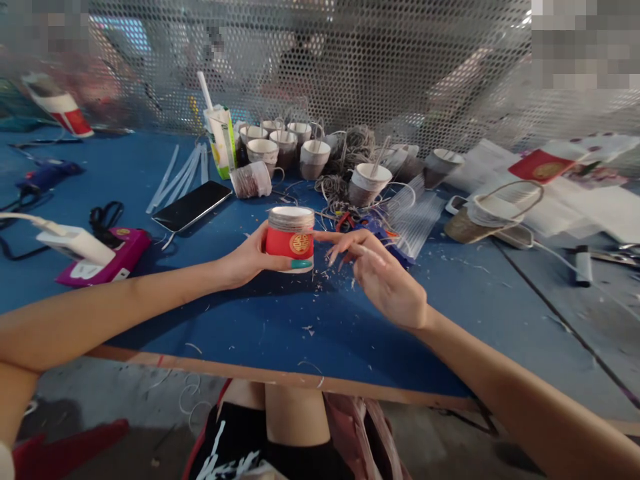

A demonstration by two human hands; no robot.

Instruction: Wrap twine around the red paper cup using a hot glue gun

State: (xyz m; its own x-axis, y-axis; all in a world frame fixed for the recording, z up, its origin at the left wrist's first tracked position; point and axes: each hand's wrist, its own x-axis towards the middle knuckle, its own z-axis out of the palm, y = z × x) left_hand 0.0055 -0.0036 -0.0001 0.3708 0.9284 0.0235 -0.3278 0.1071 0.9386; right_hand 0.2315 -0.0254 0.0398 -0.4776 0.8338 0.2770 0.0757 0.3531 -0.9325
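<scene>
At the bottom centre of the frame, bare knees and black shorts are seen below the wooden front edge of the blue-topped work table (280, 333). Just above the middle of the frame, a small round cup with a red paper band, a gold emblem and a twine-wound rim (291, 238) is held upright over the table by the left hand (250, 257); its fingers are curled around the far side and the thumb, with a teal nail, is pressed along the lower front. The right hand (383, 273) is held just right of the cup, fingers loosely spread and slightly bent, the forefinger tip reaching to the cup's side; whether it touches cannot be told. White shavings are scattered on the blue surface beneath both hands. To the left, a magenta box with a white charger on it (107, 257) and a black smartphone (193, 205) are laid flat. Behind the cup, blue-handled pliers (375, 230) and tangled twine (345, 167) are crowded together. Farther back, a cluster of twine-wrapped white paper cups (285, 143) and a drink carton with a straw (221, 140) are set before the perforated metal screen (350, 60).
</scene>
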